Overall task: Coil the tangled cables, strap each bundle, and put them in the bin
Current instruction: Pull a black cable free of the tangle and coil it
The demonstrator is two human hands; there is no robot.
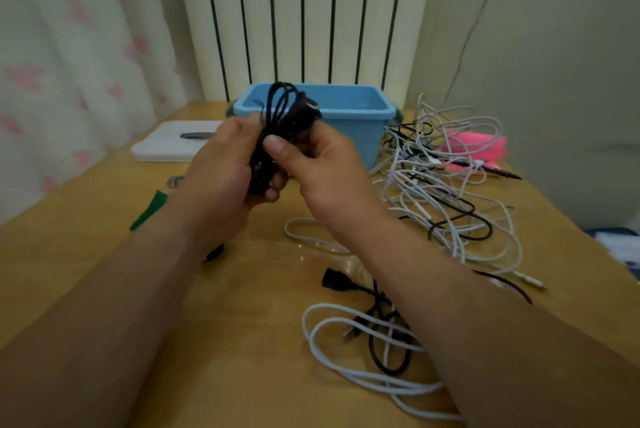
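At the far left of the tan wooden table (pixel 104 272), a flat green strap (pixel 149 209) is seen lying loose. Its long axis runs from near-left up to far-right, so its far end points towards the left wrist. Beyond it, a flat white tray (pixel 162 150) is set near the table's back edge.

The left hand (pixel 221 164) is held raised above the table, fingers wrapped round the lower part of a coiled black cable bundle (pixel 277 123). The bundle stands roughly upright, with its loops and a plug end showing above the fist. The right hand (pixel 311 164) is closed on the same bundle from the other side: the thumb is pressed against the strands at the middle and the fingers are curled behind. No strap can be seen around the bundle.

Directly behind the bundle stands the blue plastic bin (pixel 353 109). To its right a tangle of white and black cables (pixel 443 185) is heaped, and more loose cable lies under the right forearm.

The strapping step appears to be next. The strap lies down and to the left of both hands, well apart from the bundle. The left hand is much the nearer, so the bundle would probably have to be left in the right hand's grip while the strap is fetched.
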